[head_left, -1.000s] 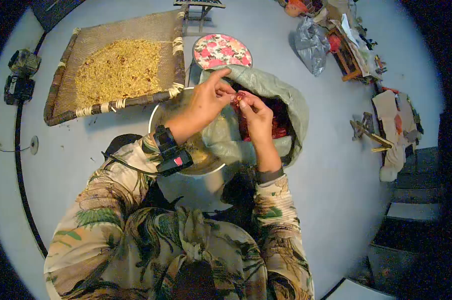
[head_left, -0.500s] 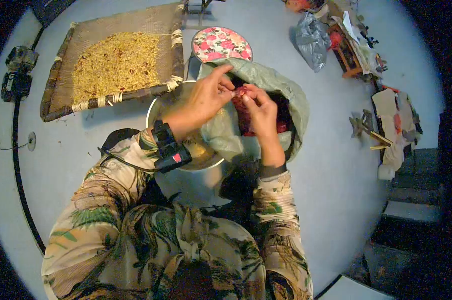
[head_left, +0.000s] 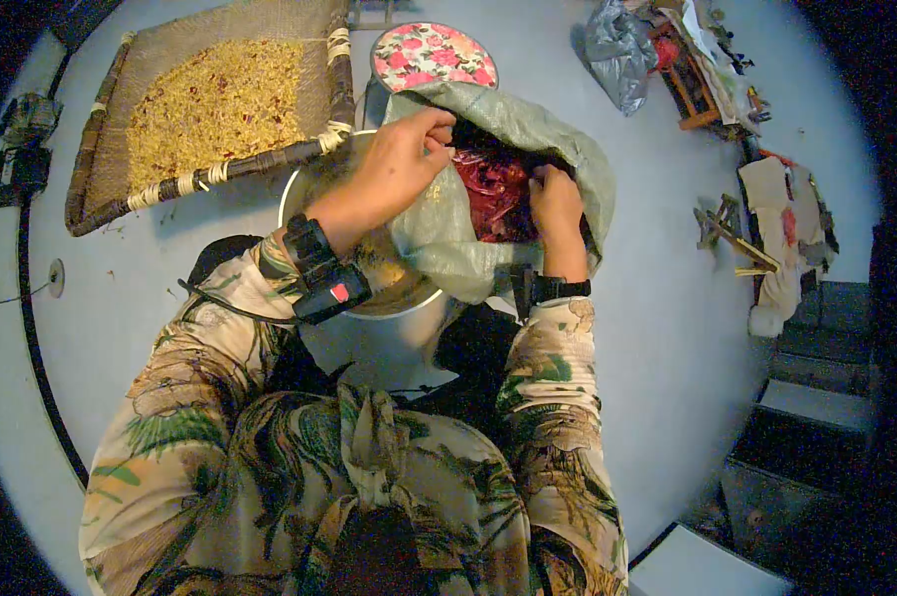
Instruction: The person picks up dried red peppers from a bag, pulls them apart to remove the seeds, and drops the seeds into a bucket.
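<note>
A pale green woven sack [head_left: 439, 233] stands with its mouth rolled open, full of dark red dried chili peppers [head_left: 493, 194]. My left hand [head_left: 399, 164] is over the sack's left rim with fingers curled; anything in them is too small to make out. Inside the right part of the mouth, my right hand [head_left: 558, 211] is closed, thumb against fingers, just over the peppers; its fingertips are partly hidden. Beneath my left forearm is a round, light-rimmed basin [head_left: 288, 204] with yellowish bits in it, partly covered by the sack.
To the left, a wood-framed mesh tray [head_left: 91, 164] bears yellow seeds with red flecks. A flowered round stool [head_left: 434, 55] stands behind the sack. At right are a grey plastic bag [head_left: 617, 60], a cluttered wooden rack [head_left: 697, 104] and dark steps [head_left: 816, 397].
My hands, which met over the sack around a red pepper, have separated. The right moved right and down into the sack mouth; the left drew slightly left. The view shifted a little.
</note>
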Available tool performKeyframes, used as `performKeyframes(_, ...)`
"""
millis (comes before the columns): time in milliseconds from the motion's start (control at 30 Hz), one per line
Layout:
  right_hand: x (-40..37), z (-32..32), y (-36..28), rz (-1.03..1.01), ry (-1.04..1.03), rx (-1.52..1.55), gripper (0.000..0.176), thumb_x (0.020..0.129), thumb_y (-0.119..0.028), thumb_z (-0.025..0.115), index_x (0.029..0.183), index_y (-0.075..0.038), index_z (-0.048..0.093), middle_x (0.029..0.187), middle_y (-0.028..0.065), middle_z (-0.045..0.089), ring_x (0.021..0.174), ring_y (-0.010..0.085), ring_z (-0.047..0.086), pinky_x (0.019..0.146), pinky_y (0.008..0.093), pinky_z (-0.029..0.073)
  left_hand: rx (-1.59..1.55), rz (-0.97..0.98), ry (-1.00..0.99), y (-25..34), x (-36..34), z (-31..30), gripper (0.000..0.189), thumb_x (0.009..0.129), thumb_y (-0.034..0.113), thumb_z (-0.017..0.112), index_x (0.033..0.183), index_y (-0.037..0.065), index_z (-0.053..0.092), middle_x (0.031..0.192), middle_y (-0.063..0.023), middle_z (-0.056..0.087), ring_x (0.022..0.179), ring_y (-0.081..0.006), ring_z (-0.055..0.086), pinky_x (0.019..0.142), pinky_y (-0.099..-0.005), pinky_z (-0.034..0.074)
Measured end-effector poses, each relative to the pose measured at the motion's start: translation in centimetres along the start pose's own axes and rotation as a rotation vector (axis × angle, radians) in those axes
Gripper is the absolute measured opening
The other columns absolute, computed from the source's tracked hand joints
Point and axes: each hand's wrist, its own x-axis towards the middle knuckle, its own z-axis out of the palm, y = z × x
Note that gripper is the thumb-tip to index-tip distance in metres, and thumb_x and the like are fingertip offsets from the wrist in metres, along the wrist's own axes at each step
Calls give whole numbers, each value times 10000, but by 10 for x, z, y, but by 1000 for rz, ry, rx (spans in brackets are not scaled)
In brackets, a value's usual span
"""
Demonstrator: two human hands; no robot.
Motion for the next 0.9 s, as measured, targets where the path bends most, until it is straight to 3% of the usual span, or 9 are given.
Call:
performKeyframes(333, 27, 61, -52, -448, -80, 129, 252, 817, -72, 528, 1020, -66, 677, 1010, 202, 667, 912, 380, 639, 833, 470, 509, 29, -101, -18, -7, 3, 2, 339, 875, 147, 632, 1192, 33, 598, 997, -124, 685, 921, -204, 664, 805, -341, 536)
performKeyframes(467, 40, 82, -65, -515, -50, 41, 293, 897, -124, 454, 1115, -43, 633, 1116, 198, 640, 1006, 376, 605, 836, 482, 502, -63, -104, -96, -16, -1, -1, 332, 887, 173, 599, 1186, 29, 588, 1017, -182, 677, 942, -293, 668, 787, -404, 525)
performKeyframes(500, 51, 116, -54, -640, 374, -40, 336, 920, -144, 438, 1200, -51, 600, 1189, 204, 613, 1053, 392, 587, 877, 491, 492, 101, -37, -93, -16, -5, -7, 327, 897, 177, 587, 1189, 30, 584, 1022, -194, 668, 946, -295, 658, 799, -412, 516)
performKeyframes(567, 40, 55, -82, -270, -412, 4, 441, 915, -176, 472, 1336, -52, 512, 1317, 227, 536, 1157, 388, 550, 1038, 466, 404, -27, -85, -127, 13, -5, -23, 333, 905, 188, 583, 1183, 6, 580, 1016, -181, 668, 933, -297, 650, 821, -397, 508)
performKeyframes(600, 42, 90, -57, -597, 164, -62, 440, 903, -206, 514, 1318, -63, 529, 1291, 224, 556, 1136, 391, 563, 1009, 472, 427, 45, -96, -198, 40, 0, -44, 295, 925, 214, 552, 1147, 20, 565, 984, -174, 658, 910, -297, 649, 792, -401, 511)
performKeyframes(633, 44, 109, -45, -593, 232, -110, 429, 899, -218, 527, 1303, -74, 543, 1270, 221, 571, 1110, 396, 576, 984, 474, 444, 110, -122, -274, 66, 0, -61, 266, 945, 240, 522, 1110, 33, 551, 952, -167, 648, 886, -298, 649, 763, -406, 515)
performKeyframes(733, 34, 84, -61, -428, 6, -80, 432, 897, -249, 543, 1313, -130, 546, 1263, 202, 584, 1102, 397, 586, 960, 474, 461, -11, -108, -146, 49, -7, -50, 248, 912, 199, 573, 1100, 36, 566, 938, -153, 653, 872, -285, 652, 747, -389, 520)
performKeyframes(767, 39, 105, -46, -584, 208, -117, 445, 899, -292, 542, 1324, -160, 545, 1279, 192, 578, 1103, 392, 590, 960, 476, 461, -40, -92, -93, 39, -8, -41, 242, 903, 181, 584, 1095, 35, 571, 937, -150, 655, 871, -285, 652, 746, -389, 521)
performKeyframes(900, 27, 50, -60, -349, -118, -15, 352, 859, -317, 568, 1172, -164, 616, 1145, 183, 619, 1027, 377, 617, 908, 480, 465, -103, -86, 18, -4, -7, -7, 312, 840, 115, 622, 1139, 32, 590, 929, -151, 672, 854, -280, 664, 749, -383, 531)
